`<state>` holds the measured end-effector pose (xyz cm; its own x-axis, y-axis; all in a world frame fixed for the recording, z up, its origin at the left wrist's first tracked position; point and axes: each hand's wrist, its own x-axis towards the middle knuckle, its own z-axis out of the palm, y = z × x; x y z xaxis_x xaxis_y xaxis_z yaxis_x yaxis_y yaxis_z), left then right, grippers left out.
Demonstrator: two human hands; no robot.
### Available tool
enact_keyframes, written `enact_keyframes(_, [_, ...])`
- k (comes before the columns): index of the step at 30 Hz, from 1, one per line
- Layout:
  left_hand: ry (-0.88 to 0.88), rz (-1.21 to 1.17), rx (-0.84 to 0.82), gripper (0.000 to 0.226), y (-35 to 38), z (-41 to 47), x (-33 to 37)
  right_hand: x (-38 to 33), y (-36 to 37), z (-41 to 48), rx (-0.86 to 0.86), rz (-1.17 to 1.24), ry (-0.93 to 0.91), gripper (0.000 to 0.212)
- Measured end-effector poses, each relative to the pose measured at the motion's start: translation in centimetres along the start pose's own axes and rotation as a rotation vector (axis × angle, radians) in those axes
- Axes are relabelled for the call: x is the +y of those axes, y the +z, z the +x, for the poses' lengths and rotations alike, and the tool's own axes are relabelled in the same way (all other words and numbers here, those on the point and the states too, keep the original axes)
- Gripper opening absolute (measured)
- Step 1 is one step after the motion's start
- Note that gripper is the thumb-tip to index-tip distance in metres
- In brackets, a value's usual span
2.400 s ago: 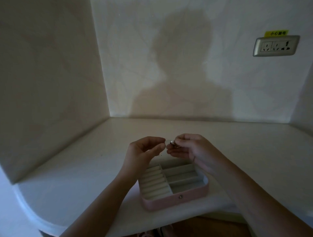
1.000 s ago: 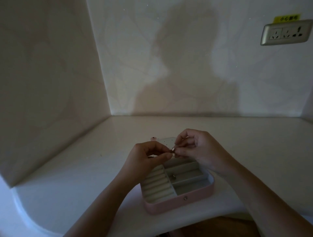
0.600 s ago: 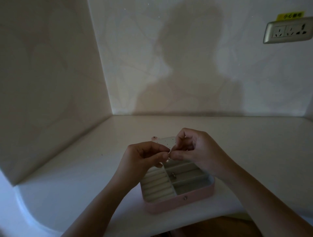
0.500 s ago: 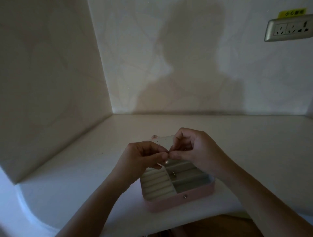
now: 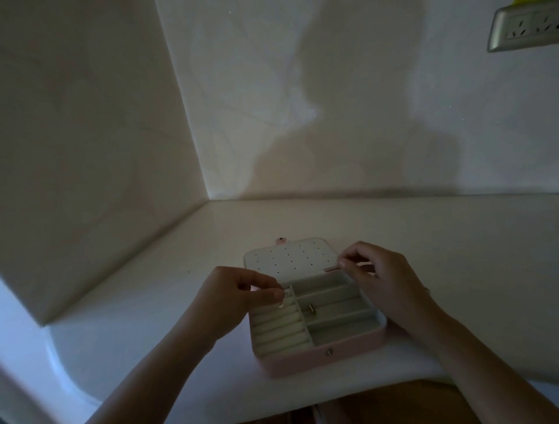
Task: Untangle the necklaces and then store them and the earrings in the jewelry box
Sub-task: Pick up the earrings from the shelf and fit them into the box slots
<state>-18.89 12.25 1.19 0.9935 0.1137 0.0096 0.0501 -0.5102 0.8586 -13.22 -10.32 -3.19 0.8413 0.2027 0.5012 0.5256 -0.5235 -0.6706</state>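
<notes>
Jewelry box open — hands apart; left hand pinches small pale piece, right hand pinch contents unclear; yellow sticker unreadable.

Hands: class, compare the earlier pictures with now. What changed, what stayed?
The hands, pinched together above the jewelry box, drew apart: left hand toward the ring rolls, pinching a small pale piece; right hand toward the right corner of the lid. The box stayed open.
</notes>
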Motion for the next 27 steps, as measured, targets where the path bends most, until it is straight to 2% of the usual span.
enact_keyframes(9, [-0.019,0.082,0.062,0.004,1.6,1.3,-0.3,0.6,0.5,-0.1,0.005,-0.018,-0.031,0.009])
enact_keyframes(17, [0.046,0.223,0.098,0.011,2.1,1.5,-0.1,0.7,0.5,-0.2,0.002,-0.037,-0.038,0.013])
enact_keyframes(27, [0.120,0.218,0.194,0.022,2.6,1.4,-0.6,0.7,0.4,-0.1,0.000,-0.055,-0.056,0.011])
